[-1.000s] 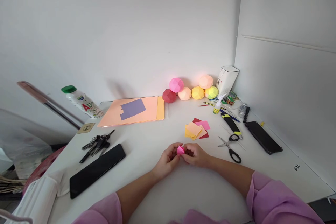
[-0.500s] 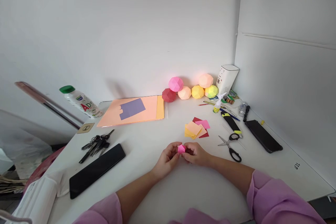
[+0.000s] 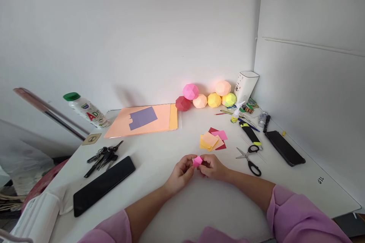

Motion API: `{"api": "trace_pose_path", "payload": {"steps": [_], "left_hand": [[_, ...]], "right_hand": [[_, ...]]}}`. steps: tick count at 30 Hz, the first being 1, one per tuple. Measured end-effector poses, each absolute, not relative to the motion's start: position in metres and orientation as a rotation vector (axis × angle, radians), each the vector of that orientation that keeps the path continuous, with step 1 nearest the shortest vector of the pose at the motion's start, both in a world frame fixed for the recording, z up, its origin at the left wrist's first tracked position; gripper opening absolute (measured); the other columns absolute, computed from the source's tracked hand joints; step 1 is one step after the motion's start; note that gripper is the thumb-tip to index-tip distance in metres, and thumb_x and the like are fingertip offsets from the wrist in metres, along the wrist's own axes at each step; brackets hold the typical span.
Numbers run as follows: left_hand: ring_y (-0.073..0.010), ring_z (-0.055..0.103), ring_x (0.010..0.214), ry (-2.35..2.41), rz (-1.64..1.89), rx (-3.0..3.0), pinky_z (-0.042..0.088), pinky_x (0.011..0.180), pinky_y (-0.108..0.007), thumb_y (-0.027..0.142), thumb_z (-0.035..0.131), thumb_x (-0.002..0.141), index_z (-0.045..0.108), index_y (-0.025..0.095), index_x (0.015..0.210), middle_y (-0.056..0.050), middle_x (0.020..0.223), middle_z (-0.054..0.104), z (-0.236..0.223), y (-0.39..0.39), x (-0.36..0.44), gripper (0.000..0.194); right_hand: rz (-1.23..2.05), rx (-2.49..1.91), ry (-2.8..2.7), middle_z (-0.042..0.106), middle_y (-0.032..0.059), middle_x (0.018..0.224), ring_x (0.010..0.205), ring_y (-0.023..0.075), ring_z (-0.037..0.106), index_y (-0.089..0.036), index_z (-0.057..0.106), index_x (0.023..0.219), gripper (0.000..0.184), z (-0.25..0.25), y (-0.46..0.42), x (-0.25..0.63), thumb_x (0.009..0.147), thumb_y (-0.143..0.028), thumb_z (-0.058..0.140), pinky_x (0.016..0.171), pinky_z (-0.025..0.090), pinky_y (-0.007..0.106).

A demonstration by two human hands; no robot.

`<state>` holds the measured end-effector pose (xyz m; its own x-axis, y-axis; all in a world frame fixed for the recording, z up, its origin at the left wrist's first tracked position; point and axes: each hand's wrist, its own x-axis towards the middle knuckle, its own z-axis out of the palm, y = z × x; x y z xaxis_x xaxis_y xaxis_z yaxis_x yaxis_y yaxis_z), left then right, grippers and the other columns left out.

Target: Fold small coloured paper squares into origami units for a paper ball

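My left hand (image 3: 181, 173) and my right hand (image 3: 214, 167) meet low over the white table (image 3: 159, 159), both pinching a small folded pink paper piece (image 3: 197, 161) between their fingertips. Just beyond them lies a loose pile of small paper squares (image 3: 212, 140) in orange, yellow, pink and dark red. Several folded paper balls (image 3: 205, 97) in pink, red, peach, yellow and green sit in a row against the back wall.
Scissors (image 3: 249, 158), a utility knife (image 3: 251, 134), a glue bottle (image 3: 235, 113), pens and a black phone (image 3: 283, 153) lie to the right. Orange sheets with a purple piece (image 3: 142, 119), keys (image 3: 104, 156), a black slab (image 3: 100, 185) and a green-capped bottle (image 3: 85, 109) are on the left.
The pink piece has been turned slightly between my fingertips; my hands stay in the same place on the table.
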<state>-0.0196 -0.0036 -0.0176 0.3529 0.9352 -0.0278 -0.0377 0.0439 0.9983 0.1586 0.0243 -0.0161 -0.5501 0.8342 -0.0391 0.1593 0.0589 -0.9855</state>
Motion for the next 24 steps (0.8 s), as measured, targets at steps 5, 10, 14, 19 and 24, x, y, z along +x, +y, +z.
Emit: {"api": "trace_pose_path", "payload": {"steps": [5,10,14,19,24], "left_hand": [[-0.0103,0.049,0.06,0.873,0.93,1.258,0.036,0.055,-0.023,0.037,0.058,0.081,0.048,0.02,0.111,0.001,0.073,0.054,-0.0132,-0.0036,-0.0176,0.036],[-0.0131,0.056,0.07,0.841,0.927,1.236,0.04,0.06,-0.025,0.035,0.058,0.081,0.048,0.02,0.11,-0.002,0.084,0.06,-0.0105,-0.0034,-0.0163,0.034],[-0.0143,0.057,0.073,0.844,0.921,1.237,0.042,0.063,-0.026,0.035,0.058,0.081,0.049,0.02,0.11,-0.003,0.086,0.062,-0.0101,-0.0036,-0.0166,0.033],[-0.014,0.057,0.072,0.854,0.924,1.239,0.042,0.063,-0.026,0.034,0.059,0.08,0.049,0.02,0.109,-0.002,0.085,0.061,-0.0103,-0.0034,-0.0166,0.034],[-0.0141,0.057,0.072,0.853,0.925,1.248,0.042,0.061,-0.026,0.036,0.058,0.08,0.049,0.02,0.11,-0.003,0.086,0.061,-0.0112,-0.003,-0.0166,0.035]], "right_hand": [[1.543,-0.987,-1.758,0.049,-0.003,0.058,0.049,0.0095,0.051,-0.015,0.05,0.069,0.003,-0.0123,0.024,0.1576,0.07,-0.012,0.049,0.042,0.04,0.019],[1.541,-0.997,-1.77,0.049,-0.0034,0.058,0.047,0.0086,0.05,-0.015,0.049,0.069,0.003,-0.0095,0.0232,0.1571,0.071,-0.013,0.049,0.042,0.039,0.018],[1.538,-0.979,-1.785,0.049,-0.003,0.06,0.049,0.0086,0.05,-0.015,0.05,0.07,0.003,-0.0116,0.0233,0.1579,0.072,-0.013,0.05,0.043,0.039,0.019],[1.542,-0.977,-1.792,0.049,-0.0033,0.059,0.047,0.0087,0.049,-0.015,0.05,0.071,0.002,-0.0141,0.0245,0.1585,0.073,-0.014,0.05,0.042,0.038,0.019],[1.545,-0.979,-1.785,0.049,-0.0034,0.059,0.048,0.0087,0.05,-0.015,0.049,0.07,0.003,-0.0124,0.0238,0.158,0.072,-0.014,0.051,0.043,0.039,0.019]]}}
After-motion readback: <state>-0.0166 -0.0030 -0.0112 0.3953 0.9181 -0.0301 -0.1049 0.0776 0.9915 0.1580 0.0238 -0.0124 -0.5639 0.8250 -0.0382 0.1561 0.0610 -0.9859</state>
